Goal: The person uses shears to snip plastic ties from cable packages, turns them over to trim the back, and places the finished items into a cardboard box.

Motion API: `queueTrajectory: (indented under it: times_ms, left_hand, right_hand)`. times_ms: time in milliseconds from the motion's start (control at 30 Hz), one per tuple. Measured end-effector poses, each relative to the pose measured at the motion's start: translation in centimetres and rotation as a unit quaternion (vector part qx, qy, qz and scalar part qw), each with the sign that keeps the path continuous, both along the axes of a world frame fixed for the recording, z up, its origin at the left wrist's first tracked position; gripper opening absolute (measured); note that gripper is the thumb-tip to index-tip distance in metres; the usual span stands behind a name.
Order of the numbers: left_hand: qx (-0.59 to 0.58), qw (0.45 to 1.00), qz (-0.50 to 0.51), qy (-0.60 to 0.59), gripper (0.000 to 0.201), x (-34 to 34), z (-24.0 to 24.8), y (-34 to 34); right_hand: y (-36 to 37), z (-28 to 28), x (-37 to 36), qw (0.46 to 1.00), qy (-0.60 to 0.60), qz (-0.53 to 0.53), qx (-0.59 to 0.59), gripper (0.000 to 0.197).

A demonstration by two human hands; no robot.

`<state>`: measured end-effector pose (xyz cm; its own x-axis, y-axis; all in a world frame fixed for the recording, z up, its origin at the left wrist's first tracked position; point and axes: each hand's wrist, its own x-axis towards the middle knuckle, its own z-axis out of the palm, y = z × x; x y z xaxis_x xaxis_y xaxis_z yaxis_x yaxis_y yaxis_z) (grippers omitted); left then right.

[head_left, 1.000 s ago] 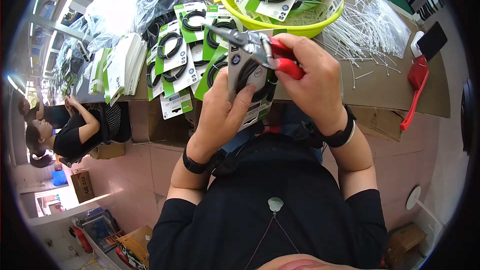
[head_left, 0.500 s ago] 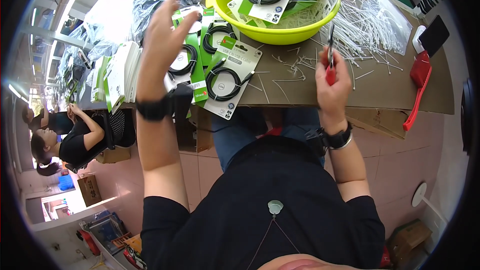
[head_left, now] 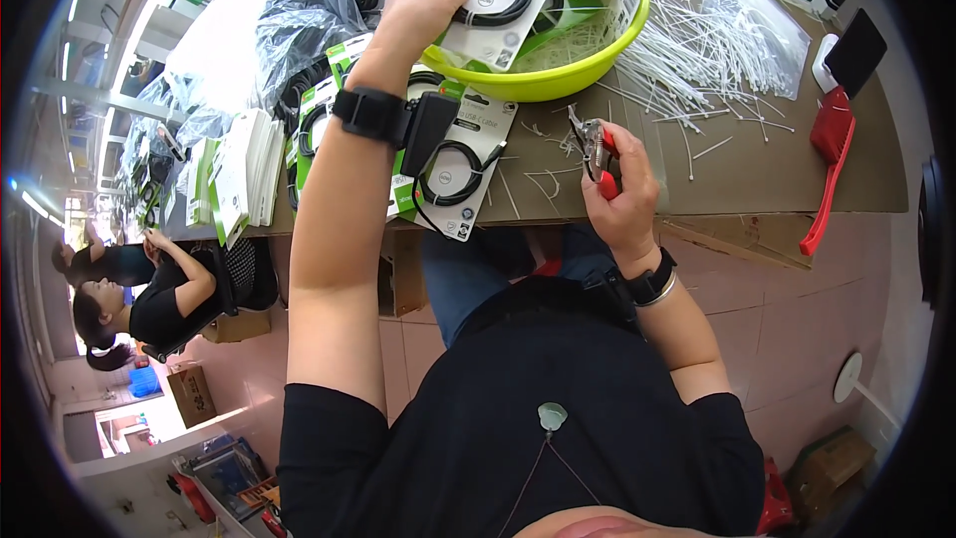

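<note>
Card (head_left: 488, 46), rectangular, white-and-green, with coiled black cable (head_left: 527, 4), touching left hand (head_left: 416, 12), grip unclear; right hand (head_left: 628, 197) palms red-handled metal pliers (head_left: 597, 149), likely for leverage.

Packing workshop is indicated: carded cables (head_left: 495, 2) are heaped in the yellow-green basin (head_left: 558, 86), white cable ties (head_left: 677, 65) are strewn right of it, stacked cards (head_left: 262, 167) are stood left of it, a seated co-worker (head_left: 164, 311) is seen farther left.
</note>
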<state>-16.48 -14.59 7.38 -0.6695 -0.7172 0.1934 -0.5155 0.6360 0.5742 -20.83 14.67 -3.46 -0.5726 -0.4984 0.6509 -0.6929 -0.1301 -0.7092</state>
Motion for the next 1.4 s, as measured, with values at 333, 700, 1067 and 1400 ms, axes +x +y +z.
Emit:
queueTrajectory:
  times_ms: [333, 700, 1067, 1400]
  left_hand:
    - [0.714, 0.497, -0.227, 0.437, 0.060, 11.2, -1.6, 7.4]
    - [0.790, 0.344, -0.228, 0.453, 0.073, 14.0, -5.5, 14.8]
    - [0.768, 0.367, -0.255, 0.459, 0.077, 14.6, -5.5, 15.6]
    - [0.785, 0.352, -0.239, 0.449, 0.081, 14.2, -5.6, 15.5]
  right_hand:
    - [1.1, 5.0, -1.2, 0.995, 0.010, 0.068, 0.078, 0.049]
    - [1.6, 9.5, -0.6, 0.938, 0.231, 0.014, 0.258, 0.048]
    - [1.5, 10.0, -0.2, 0.932, 0.250, 0.031, 0.260, 0.048]
    - [0.9, 9.5, -1.5, 0.956, 0.110, 0.116, 0.248, 0.044]
